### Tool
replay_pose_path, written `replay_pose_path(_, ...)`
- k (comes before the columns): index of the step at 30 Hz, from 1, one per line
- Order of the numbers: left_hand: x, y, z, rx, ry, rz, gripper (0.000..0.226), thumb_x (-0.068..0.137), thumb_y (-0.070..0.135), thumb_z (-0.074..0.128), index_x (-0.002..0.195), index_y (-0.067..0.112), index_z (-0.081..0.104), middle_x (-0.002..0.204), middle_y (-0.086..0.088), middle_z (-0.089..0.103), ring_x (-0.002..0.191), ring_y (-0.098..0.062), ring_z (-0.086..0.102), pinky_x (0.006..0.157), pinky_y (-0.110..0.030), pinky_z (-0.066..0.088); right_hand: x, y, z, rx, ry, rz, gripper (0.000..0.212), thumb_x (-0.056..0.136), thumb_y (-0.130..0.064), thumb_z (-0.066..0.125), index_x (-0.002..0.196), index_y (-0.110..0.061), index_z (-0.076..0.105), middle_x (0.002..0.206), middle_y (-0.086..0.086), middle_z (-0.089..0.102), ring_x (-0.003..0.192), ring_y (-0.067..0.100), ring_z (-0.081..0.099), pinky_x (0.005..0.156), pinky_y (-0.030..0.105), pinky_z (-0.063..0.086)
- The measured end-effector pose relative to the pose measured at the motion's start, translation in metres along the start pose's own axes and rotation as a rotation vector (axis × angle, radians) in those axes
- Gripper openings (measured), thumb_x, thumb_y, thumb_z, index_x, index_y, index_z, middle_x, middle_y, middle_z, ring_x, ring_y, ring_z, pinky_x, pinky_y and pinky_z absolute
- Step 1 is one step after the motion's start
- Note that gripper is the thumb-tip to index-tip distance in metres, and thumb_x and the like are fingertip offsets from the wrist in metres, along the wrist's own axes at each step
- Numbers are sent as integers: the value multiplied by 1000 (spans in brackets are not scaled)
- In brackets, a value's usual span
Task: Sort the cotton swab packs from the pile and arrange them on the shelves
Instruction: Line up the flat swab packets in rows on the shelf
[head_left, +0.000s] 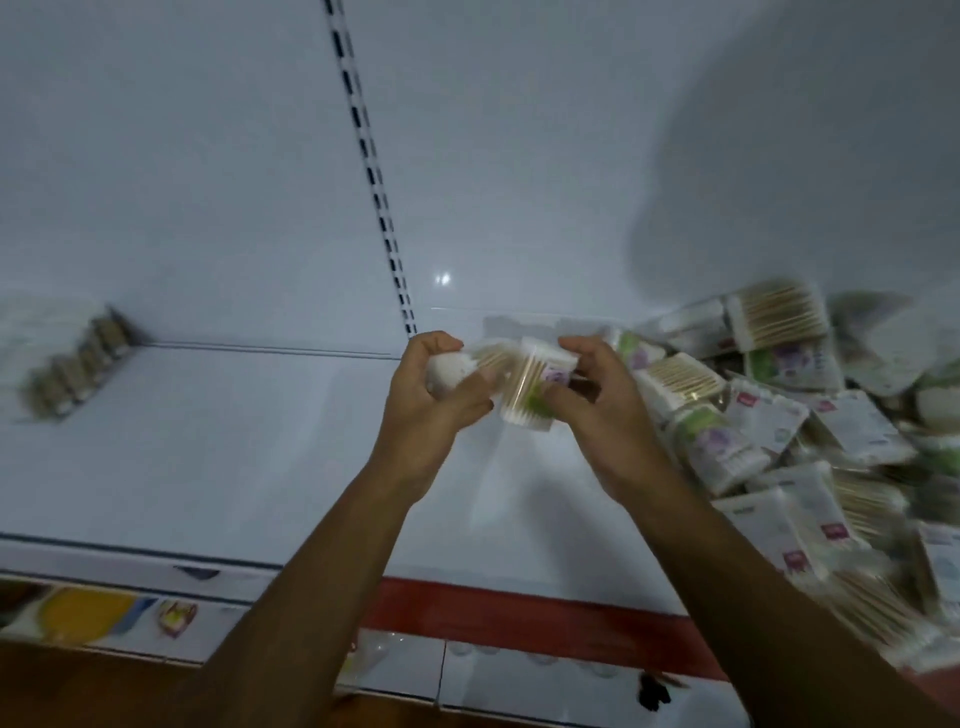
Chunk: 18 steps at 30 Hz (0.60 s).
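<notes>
You've got both hands, left hand (441, 384) and right hand (597, 395), pinching swab packs (524, 387) loosely over the shelf (234, 457), so they could easily slip.

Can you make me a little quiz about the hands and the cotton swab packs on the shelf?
1. True or false: the pile of packs lies on the right side of the shelf.
2. What do the left hand and right hand hold? A) a bottle B) cotton swab packs C) nothing
3. Where does the small row of packs stand?

Key: 1 true. 2 B. 3 At the far left of the shelf, against the back wall.
</notes>
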<state>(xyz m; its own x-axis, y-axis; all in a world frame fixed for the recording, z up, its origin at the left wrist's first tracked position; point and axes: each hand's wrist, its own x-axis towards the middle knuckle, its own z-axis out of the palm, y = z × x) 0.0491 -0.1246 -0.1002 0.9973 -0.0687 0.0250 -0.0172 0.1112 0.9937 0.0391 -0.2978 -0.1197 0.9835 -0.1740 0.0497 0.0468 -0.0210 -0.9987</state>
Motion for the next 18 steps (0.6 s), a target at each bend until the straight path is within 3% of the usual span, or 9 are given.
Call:
replay_pose_path(2, -6, 3, -26, -117, 32, -29, 32, 78, 37, 76, 97, 23, 55, 122, -18, 61, 111, -35, 65, 88, -48, 57, -3, -2, 30, 43, -57, 13, 37, 87, -11, 72, 114, -31, 58, 113, 4, 68, 104, 23, 65, 89, 42, 57)
replay_pose_path(5, -15, 11, -75, -187, 90, -22, 8, 100, 24, 53, 94, 18, 54, 119, -14, 65, 110, -32, 66, 91, -53, 54, -10, -7, 81, 122, -124, 64, 43, 84, -14, 75, 122, -23, 57, 110, 7, 71, 104, 24, 67, 90, 39, 56)
replay_pose_path(8, -27, 17, -134, -199, 115, 19, 8, 93, 11, 61, 91, 19, 58, 115, -10, 66, 107, -27, 66, 92, -50, 54, -20, -14, 143, 226, -202, 144, 52, 76, -18, 77, 124, -9, 58, 114, 10, 70, 106, 27, 68, 94, 43, 55)
replay_pose_path(10, -35, 22, -179, -198, 155, 72, 25, 80, 9, 67, 101, 21, 61, 121, -12, 64, 107, -25, 65, 85, -40, 55, -29, -19, 189, 289, -277, 205, 39, 82, -13, 71, 118, -5, 60, 110, 9, 72, 103, 28, 69, 90, 43, 56)
replay_pose_path(13, -53, 30, -257, -220, 238, 104, 58, 76, -4, 70, 123, 24, 55, 119, -13, 64, 101, -22, 67, 79, -31, 54, -43, -28, 266, 286, -374, 224, 27, 88, -11, 67, 114, -11, 60, 106, 6, 71, 98, 24, 70, 82, 42, 58)
replay_pose_path(18, -83, 49, -355, -73, 321, 165, 81, 72, -5, 78, 137, 30, 46, 135, 1, 58, 114, -16, 64, 84, -33, 57, -57, -37, 368, 223, -486, 159, 28, 92, -14, 65, 119, -20, 58, 107, 1, 72, 99, 21, 70, 82, 40, 59)
